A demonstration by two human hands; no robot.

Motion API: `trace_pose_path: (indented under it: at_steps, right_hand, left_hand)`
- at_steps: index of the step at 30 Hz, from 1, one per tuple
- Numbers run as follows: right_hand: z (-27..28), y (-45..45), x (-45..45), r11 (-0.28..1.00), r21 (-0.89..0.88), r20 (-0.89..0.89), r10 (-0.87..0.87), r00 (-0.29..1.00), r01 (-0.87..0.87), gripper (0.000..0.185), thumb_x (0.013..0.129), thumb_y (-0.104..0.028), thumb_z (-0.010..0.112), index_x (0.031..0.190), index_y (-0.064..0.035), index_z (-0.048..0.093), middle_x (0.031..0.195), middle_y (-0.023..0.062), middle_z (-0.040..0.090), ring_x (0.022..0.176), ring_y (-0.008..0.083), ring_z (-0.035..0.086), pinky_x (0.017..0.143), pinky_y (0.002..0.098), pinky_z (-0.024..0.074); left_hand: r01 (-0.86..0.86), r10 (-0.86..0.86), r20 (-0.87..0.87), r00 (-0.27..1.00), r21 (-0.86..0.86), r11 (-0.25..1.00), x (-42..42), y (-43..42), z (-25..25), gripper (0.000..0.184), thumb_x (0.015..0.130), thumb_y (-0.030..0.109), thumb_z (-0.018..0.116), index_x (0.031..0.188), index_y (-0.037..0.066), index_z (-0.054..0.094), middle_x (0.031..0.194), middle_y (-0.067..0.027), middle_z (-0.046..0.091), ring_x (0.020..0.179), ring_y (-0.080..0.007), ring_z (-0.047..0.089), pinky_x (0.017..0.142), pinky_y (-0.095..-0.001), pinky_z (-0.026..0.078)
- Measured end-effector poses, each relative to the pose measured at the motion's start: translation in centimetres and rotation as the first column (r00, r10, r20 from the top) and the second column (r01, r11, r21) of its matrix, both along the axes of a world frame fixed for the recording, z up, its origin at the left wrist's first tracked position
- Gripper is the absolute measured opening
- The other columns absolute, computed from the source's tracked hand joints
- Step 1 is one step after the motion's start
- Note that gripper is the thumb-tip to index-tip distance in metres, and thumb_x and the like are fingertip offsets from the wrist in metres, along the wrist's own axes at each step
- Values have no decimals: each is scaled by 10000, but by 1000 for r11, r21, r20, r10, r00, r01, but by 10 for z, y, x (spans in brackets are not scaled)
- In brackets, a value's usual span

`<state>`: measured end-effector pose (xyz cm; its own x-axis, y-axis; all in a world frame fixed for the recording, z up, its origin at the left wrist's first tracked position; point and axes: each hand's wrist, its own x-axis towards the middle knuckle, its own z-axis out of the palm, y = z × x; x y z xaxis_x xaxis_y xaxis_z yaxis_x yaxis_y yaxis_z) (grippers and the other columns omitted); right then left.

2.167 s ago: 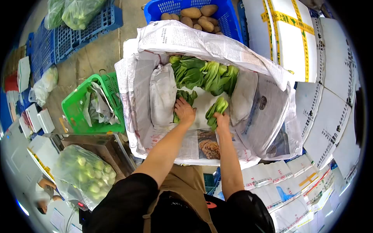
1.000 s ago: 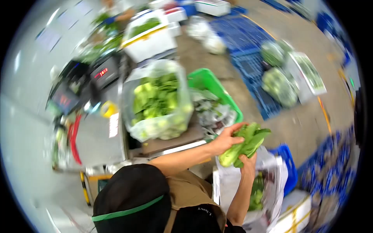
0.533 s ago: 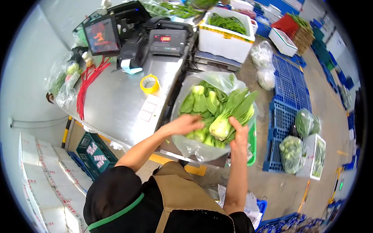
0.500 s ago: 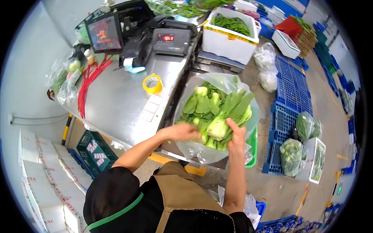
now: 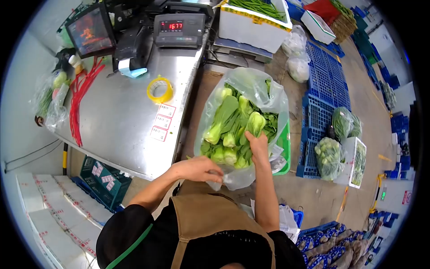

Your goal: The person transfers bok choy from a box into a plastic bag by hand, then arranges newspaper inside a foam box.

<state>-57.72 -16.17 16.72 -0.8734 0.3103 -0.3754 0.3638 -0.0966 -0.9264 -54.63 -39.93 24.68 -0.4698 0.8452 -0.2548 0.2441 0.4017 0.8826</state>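
Note:
A clear plastic bag [image 5: 207, 117] full of bok choy [image 5: 222, 117] stands with its mouth wide open in front of me. Inside it, at the right, my right hand [image 5: 258, 148] has its fingers around the base of one head of bok choy [image 5: 255, 123], leaves pointing away from me. At the bag's near left edge is my left hand [image 5: 200, 171], fingers curled in on the plastic rim. Part of a green crate [image 5: 285, 150] shows under and beside the bag on the right.
On the metal table [image 5: 121, 116] at left are yellow tape [image 5: 160, 90], printed labels [image 5: 162, 122], red ties [image 5: 83, 101] and a scale display [image 5: 180, 28] reading 16.77. Beyond the bag stands a foam box [image 5: 253, 29] of green vegetables. Blue pallets [image 5: 324, 80] lie at right.
The larger bok choy from my right hand now lies among the others, and that hand holds a different head. My left hand moved to the bag's near edge. The view shifted; the display reading changed.

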Motion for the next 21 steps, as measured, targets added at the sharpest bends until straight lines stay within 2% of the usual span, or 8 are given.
trace_pose_path:
  at_steps: [2, 5, 6, 7, 10, 14, 19, 21]
  right_hand:
    - [14, 10, 14, 937, 350, -48, 33, 998, -14, 569, 786, -82, 686, 1261, 86, 422, 1116, 219, 595, 989, 319, 593, 882, 370, 448]
    - [-5, 12, 28, 577, 815, -17, 114, 993, -52, 876, 742, -213, 755, 1403, 48, 241, 1341, 280, 388, 1182, 413, 449, 959, 438, 387]
    - [-17, 13, 29, 407, 910, 23, 147, 989, -82, 936, 734, -248, 767, 1424, 40, 204, 1392, 292, 328, 1230, 435, 403, 979, 461, 367]
    - [-27, 10, 29, 432, 885, 103, 182, 978, -173, 935, 766, -313, 731, 1451, 5, 180, 1464, 294, 176, 1306, 469, 275, 1010, 522, 306]
    - [-49, -6, 37, 184, 964, 160, 178, 971, -193, 863, 822, -290, 666, 1468, -21, 161, 1471, 296, 162, 1314, 475, 258, 1015, 550, 286]
    - [-64, 5, 31, 443, 887, 36, 213, 976, -130, 794, 852, -230, 611, 1481, -59, 157, 1501, 253, 135, 1327, 471, 239, 1026, 545, 279]
    - [-39, 40, 56, 868, 444, -317, -81, 945, 223, 559, 902, -76, 540, 1412, 16, 331, 1327, 182, 491, 1200, 255, 494, 1018, 369, 379]
    - [-30, 50, 65, 966, -79, -315, -259, 913, 246, 530, 913, -65, 534, 1402, 19, 348, 1316, 168, 504, 1177, 235, 516, 980, 351, 420]
  left_hand:
    - [-86, 92, -73, 993, 73, 994, -16, 5, -10, 340, 901, 324, 567, 1068, 40, 651, 974, -175, 638, 911, -348, 599, 816, -408, 469]
    - [-380, 379, -336, 862, 65, 923, -42, 26, -46, 457, 912, 359, 540, 1208, 11, 537, 1166, -224, 527, 1103, -378, 499, 914, -459, 408]
    - [-453, 438, -444, 782, 78, 888, -49, 37, -62, 522, 909, 375, 542, 1282, 15, 481, 1276, -235, 471, 1189, -388, 447, 950, -502, 376]
    - [-483, 421, -535, 733, 27, 875, -53, 49, -74, 561, 906, 391, 543, 1316, 24, 437, 1325, -228, 421, 1225, -385, 409, 963, -516, 357]
    - [-556, 343, -701, 625, -92, 826, -54, 76, -120, 677, 901, 452, 524, 1403, 47, 320, 1440, -210, 297, 1318, -377, 305, 996, -568, 296]
    - [-532, 285, -666, 689, -197, 824, -58, 83, -144, 745, 905, 546, 450, 1435, 55, 270, 1485, -192, 240, 1360, -367, 251, 1015, -616, 254]
    - [-541, 417, -582, 698, -49, 839, -58, 74, -99, 621, 865, 408, 585, 1340, 51, 406, 1430, -174, 323, 1322, -351, 308, 1004, -584, 276]
    - [-522, 496, -538, 682, 118, 845, -55, 81, -65, 455, 851, 212, 623, 1249, 34, 492, 1346, -181, 414, 1268, -375, 381, 1019, -478, 312]
